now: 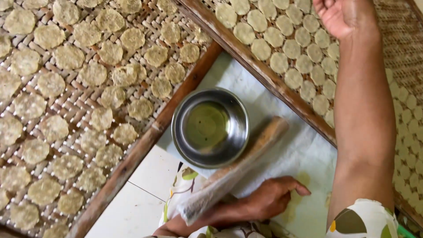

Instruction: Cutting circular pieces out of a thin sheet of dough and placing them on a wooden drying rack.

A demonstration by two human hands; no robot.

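The left hand (264,200) lies low, just below the steel bowl (210,127), fingers curled loosely over the near end of a wooden rolling pin (246,161) wrapped in thin clear plastic, forefinger stretched flat on the white cloth (304,150). That pin slants up from the hand and ends just right of the bowl, close beside its rim. The bowl is round, shiny metal, with a greenish film at its bottom. Up and to the right of the bowl, the right hand (341,15) reaches over a woven tray (246,55) with a wooden rim, palm turned up, fingers partly cut off by the frame edge, so I cannot tell whether it grips anything. Flat, pale round discs (282,61) lie in tight rows there. Left of the bowl sits a second woven tray (145,141), its discs (92,72) rougher and ragged-edged.
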